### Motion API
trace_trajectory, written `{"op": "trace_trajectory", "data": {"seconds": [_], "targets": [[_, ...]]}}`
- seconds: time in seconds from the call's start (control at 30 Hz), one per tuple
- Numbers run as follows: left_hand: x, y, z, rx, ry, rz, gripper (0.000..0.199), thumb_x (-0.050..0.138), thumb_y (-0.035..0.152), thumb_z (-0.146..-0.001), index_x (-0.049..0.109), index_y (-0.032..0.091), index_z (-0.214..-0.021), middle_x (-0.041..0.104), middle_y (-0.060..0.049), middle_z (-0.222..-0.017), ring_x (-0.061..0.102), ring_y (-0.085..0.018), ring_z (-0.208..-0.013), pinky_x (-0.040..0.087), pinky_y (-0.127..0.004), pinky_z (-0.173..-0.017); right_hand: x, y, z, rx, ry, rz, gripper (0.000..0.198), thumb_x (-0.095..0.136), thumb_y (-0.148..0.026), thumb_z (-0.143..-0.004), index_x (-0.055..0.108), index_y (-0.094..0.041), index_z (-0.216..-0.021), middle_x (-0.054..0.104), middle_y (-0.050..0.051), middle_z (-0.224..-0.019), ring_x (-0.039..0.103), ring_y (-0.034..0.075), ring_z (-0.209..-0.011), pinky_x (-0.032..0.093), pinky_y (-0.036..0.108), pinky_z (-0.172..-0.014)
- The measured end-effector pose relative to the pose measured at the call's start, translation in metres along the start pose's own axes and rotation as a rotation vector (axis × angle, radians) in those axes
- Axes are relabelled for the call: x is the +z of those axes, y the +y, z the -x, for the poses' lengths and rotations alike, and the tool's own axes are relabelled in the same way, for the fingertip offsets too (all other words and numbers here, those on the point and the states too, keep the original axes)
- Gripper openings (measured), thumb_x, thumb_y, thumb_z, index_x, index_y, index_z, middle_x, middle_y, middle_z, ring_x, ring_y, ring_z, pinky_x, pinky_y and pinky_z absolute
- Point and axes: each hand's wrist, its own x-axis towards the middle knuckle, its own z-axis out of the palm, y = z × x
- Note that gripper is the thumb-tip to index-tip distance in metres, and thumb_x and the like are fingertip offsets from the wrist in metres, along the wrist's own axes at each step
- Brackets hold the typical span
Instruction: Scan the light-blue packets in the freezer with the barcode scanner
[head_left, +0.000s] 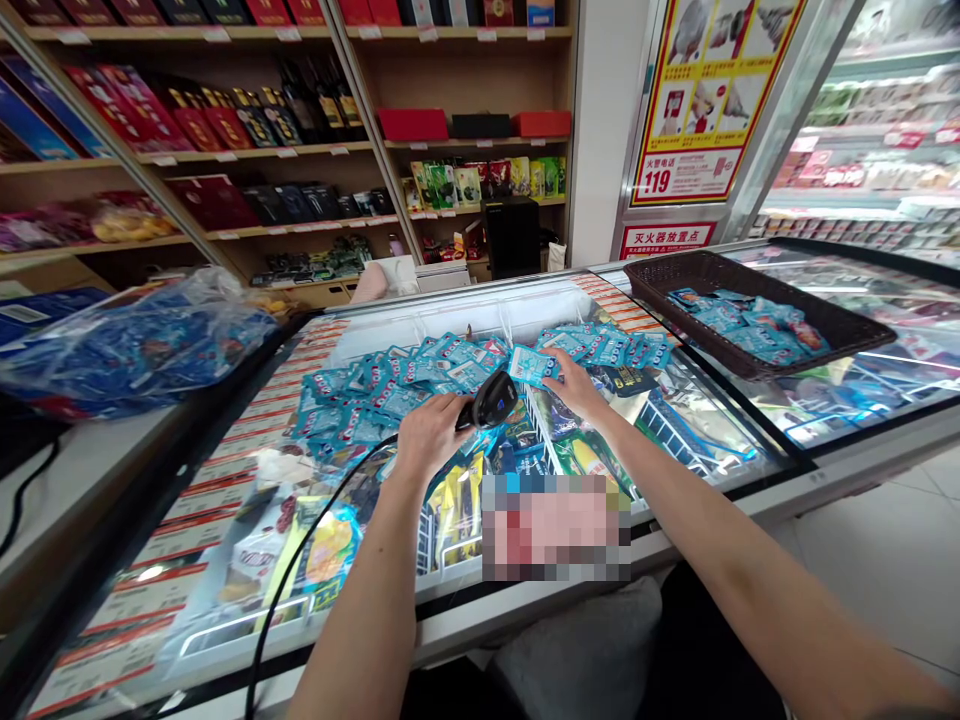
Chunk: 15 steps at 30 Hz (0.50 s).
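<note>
My left hand [433, 432] is wrapped round the handle of a black barcode scanner [495, 400], its head pointing right and its cable trailing down to the left. Between the fingers of my right hand [574, 385] is a small blue packet [531, 366], tilted and just in front of the scanner's head. Many similar blue packets lie in a loose pile [360, 405] on the glass top of a chest freezer [225, 590], and more form a second pile [600, 343] to the right. Frozen goods in wire baskets show through the glass.
A dark woven tray [840, 335] with more blue packets stands on the freezer at the right. At the left lies a clear plastic bag [150, 340] full of blue packets. Behind are shelves [480, 145] of boxes and bottles, with part of a person's arm [370, 283] below.
</note>
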Motion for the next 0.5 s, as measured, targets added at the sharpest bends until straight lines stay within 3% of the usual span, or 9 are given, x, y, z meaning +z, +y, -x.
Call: {"op": "trace_trajectory", "data": {"seconds": [0.23,0.4,0.5], "targets": [[-0.001,-0.001,0.002,-0.016,0.046,-0.007,0.031,0.053,0.036,-0.082,0.058,0.023,-0.109,0.066,-0.006,-0.097,0.061,-0.022,-0.092,0.043,-0.030,-0.065,-0.001,-0.007,0.002,0.015,0.012,0.074,0.053,0.043,-0.028,-0.083,0.034,-0.022,-0.134,0.059,0.007,-0.114,0.058,0.021,-0.082,0.045,0.034,-0.077],[-0.006,-0.008,0.003,-0.089,0.098,-0.045,0.029,0.052,0.036,-0.083,0.059,0.023,-0.107,0.066,-0.006,-0.093,0.060,-0.022,-0.091,0.041,-0.029,-0.065,-0.003,-0.014,0.005,0.081,0.205,0.264,0.053,0.051,-0.027,-0.075,0.044,-0.016,-0.127,0.060,0.012,-0.107,0.052,0.028,-0.100,0.039,0.041,-0.090],[-0.007,-0.013,0.005,-0.153,0.132,-0.053,0.031,0.053,0.039,-0.082,0.059,0.022,-0.108,0.066,-0.006,-0.094,0.060,-0.023,-0.093,0.041,-0.029,-0.066,-0.009,-0.008,0.008,0.163,0.266,0.379,0.051,0.054,-0.030,-0.072,0.049,-0.012,-0.120,0.058,0.016,-0.105,0.048,0.033,-0.105,0.037,0.047,-0.090]]}}
